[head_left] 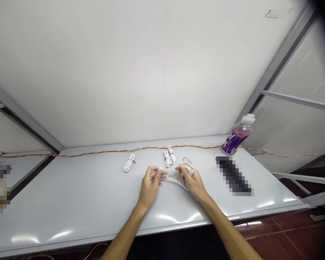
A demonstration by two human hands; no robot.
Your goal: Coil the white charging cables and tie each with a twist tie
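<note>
My left hand (151,184) is closed in a pinch on a white end of a cable, above the middle of the grey table (78,196). My right hand (195,184) is wrapped round the looped part of this white cable (177,181), and a slack length sags between the two hands. Just beyond my fingers lie two tied cable bundles, a left one (166,159) and a right one (172,155). Another tied bundle (129,162) rests farther left. A thin black twist tie (187,159) lies loose past my right hand.
A clear bottle with a purple label (234,139) stands at the back right. In front of it is a dark, blurred-out object (233,175). A red-and-yellow twisted wire (111,151) runs along the back, before a white wall panel (141,83). Metal frame bars (284,54) flank both sides.
</note>
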